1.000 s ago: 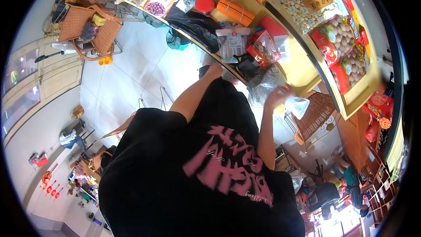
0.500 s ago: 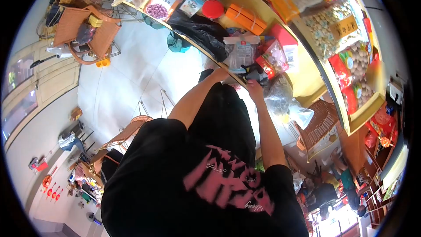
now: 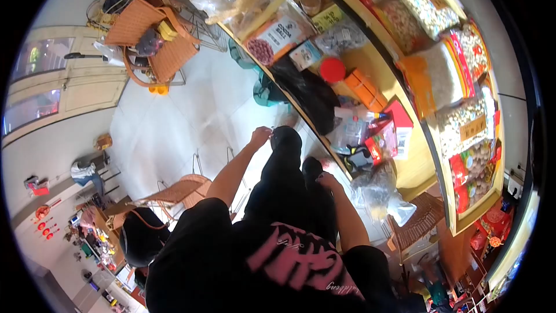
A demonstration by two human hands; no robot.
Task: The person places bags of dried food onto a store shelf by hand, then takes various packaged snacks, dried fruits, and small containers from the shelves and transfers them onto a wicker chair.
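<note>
My left hand (image 3: 262, 135) is beside my left knee, above the pale floor, its fingers curled together. Whatever it may hold is too small to make out. My right hand (image 3: 328, 182) is by my other knee, against the black trousers (image 3: 271, 174), with its fingertips mostly hidden. Both hands are apart from the yellow shelf table (image 3: 418, 165). Close to the right hand, at the table's edge, are a clear plastic bag (image 3: 372, 190), a black-and-grey item (image 3: 360, 156) and a red snack packet (image 3: 380, 144).
Farther along the table lie a black plastic bag (image 3: 304, 90), a red-lidded jar (image 3: 332, 69), an orange box (image 3: 366, 90) and a cocoa ball bag (image 3: 281, 37). Bagged dry goods fill the upper shelf (image 3: 454, 229). Wicker chairs (image 3: 152, 37) stand around; teal stools (image 3: 266, 91) are under the table.
Both hands have come away from the table's edge, back towards my knees. My view has shifted, and the table and its goods now appear farther right and lower.
</note>
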